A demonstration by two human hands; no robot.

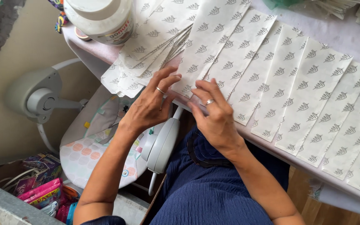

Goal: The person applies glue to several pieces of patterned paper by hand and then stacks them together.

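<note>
At frame centre, the left hand (pixel 150 104) and right hand (pixel 214 114), fingers spread and gripping nothing, press flat leaf-printed paper strips (pixel 246 62) overlapping across the table (pixel 346 35).

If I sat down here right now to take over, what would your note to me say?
Left hand: open, fingers spread, fingertips on the white paper strips printed with grey leaf marks at the table's near edge.
Right hand: open, fingers resting on the same strip end, nothing gripped.
Done: many strips lie side by side, overlapping, across the pale table.
Left: a fanned loose stack of strips beside the left hand, near the white plastic jar.
</note>
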